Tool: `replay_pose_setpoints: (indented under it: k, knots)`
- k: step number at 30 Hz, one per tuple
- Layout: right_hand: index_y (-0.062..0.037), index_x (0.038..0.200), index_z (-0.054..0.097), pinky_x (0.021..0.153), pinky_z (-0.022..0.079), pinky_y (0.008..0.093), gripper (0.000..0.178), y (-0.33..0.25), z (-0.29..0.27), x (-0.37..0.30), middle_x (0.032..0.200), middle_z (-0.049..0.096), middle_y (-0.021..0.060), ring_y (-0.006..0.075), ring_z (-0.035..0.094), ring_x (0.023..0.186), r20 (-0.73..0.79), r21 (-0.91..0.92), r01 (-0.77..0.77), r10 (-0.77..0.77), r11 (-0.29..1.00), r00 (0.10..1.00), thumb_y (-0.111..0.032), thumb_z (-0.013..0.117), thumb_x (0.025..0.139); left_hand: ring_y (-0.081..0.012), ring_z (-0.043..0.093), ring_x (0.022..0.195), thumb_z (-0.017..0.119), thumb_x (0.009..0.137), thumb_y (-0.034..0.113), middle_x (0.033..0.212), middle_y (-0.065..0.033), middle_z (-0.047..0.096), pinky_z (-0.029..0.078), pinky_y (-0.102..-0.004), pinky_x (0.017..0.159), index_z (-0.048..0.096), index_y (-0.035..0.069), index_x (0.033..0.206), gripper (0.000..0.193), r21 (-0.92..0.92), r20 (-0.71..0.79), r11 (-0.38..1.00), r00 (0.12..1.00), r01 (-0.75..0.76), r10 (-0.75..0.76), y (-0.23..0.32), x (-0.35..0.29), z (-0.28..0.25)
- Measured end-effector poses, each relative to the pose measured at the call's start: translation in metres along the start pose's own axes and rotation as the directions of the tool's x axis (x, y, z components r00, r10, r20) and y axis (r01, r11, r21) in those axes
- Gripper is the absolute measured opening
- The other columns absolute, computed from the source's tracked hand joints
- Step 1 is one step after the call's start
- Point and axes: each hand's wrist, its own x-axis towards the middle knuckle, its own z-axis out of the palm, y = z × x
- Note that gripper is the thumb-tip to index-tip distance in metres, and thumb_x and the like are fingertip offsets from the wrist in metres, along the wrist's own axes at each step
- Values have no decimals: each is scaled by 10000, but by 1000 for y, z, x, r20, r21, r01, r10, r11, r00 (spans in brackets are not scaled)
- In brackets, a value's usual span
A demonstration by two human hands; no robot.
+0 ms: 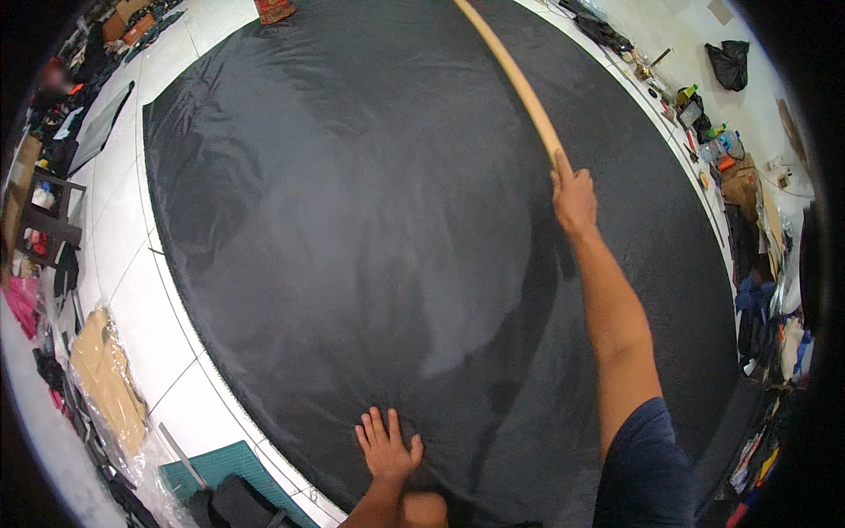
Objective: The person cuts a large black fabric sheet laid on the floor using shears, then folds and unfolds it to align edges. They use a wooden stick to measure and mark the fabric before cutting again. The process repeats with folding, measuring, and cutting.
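A wide sheet of black fabric [352, 229] lies spread over the floor and fills most of the head view, with soft wrinkles at its upper left. My left hand [388, 447] presses flat on it near the lower edge, fingers spread. Stretched out to the right, my right hand [575, 195] is closed round the near end of a long pale wooden strip [515, 75]. The strip runs away from me over the fabric and leaves the view at the top.
White floor tiles [176, 330] border the fabric on the left. A plastic-wrapped tan bundle [107, 378] and a green mat [233, 475] lie there. Bottles and tools [704, 132] line the right wall, below a black plastic bag [728, 65]. A red package [275, 11] stands at the far edge.
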Motion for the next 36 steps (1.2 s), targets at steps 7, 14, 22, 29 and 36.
replay_pose_setpoints:
  k: [7, 14, 22, 29, 36]
  knots:
    - [-374, 1497, 362, 845, 516, 482, 482, -3, 31, -41, 1044, 537, 176, 354, 583, 946, 100, -98, -8, 18, 995, 995, -373, 464, 1025, -461, 212, 1452, 570, 842, 447, 1552, -280, 262, 156, -613, 1161, 423, 28, 1445, 749, -1, -43, 1000, 999, -4, 4, 3, -1, -4]
    - [-348, 1507, 344, 867, 499, 509, 486, 1, 23, 1, 1048, 539, 232, 400, 583, 987, 156, -18, -159, 160, 987, 975, -395, 426, 1031, -465, 238, 1440, 584, 831, 436, 1539, -279, 292, 172, -600, 1163, 446, 32, 1433, 738, -36, -50, 999, 999, -13, 11, 1, 0, -10]
    - [-273, 1479, 415, 789, 486, 491, 488, 9, -27, -143, 978, 503, 215, 387, 556, 906, 31, 102, -145, 142, 984, 989, -291, 525, 1004, -452, 238, 1444, 611, 817, 408, 1550, -271, 277, 163, -589, 1171, 432, 31, 1443, 753, -68, -102, 997, 995, -24, 17, 2, -1, -14]
    - [-316, 1449, 471, 797, 480, 454, 498, 55, -53, -437, 1005, 515, 148, 327, 545, 920, 145, -16, -163, 164, 987, 976, -299, 591, 966, -410, 203, 1467, 563, 890, 426, 1579, -247, 234, 116, -539, 1200, 387, 43, 1482, 727, -24, -182, 998, 982, -63, 58, 6, 1, -16]
    - [-323, 1454, 458, 785, 489, 453, 498, 87, -56, -565, 1021, 528, 140, 310, 556, 912, 108, -60, -419, 423, 906, 900, -305, 577, 971, -400, 202, 1469, 553, 918, 449, 1570, -238, 260, 126, -523, 1199, 359, 36, 1495, 735, 26, -297, 992, 946, -126, 128, 8, -8, -3]
